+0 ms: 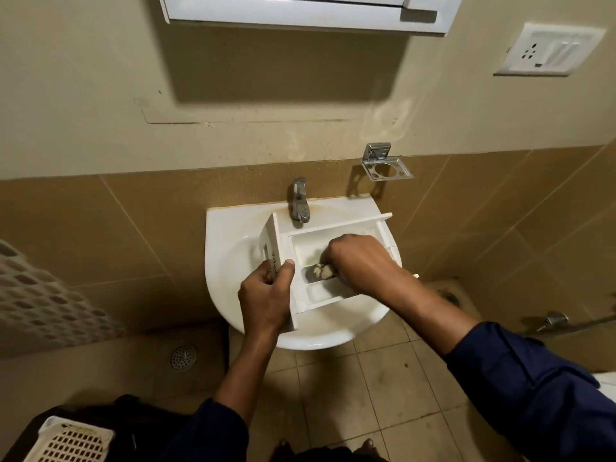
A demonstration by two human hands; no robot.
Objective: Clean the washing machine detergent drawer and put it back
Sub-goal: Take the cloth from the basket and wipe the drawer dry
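Your left hand (266, 298) curls round the front panel of the detergent drawer (310, 248) at its 8 o'clock corner, holding it over the sink (230, 261), with the tap (299, 203) at 12 o'clock. Your right hand (360, 258), fingers curled, pinches a small pale wad (322, 271) inside the drawer's middle compartment

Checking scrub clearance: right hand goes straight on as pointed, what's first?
The right hand, gripping a brush, would likely meet the drawer's front panel, held by the left hand; depth unclear.
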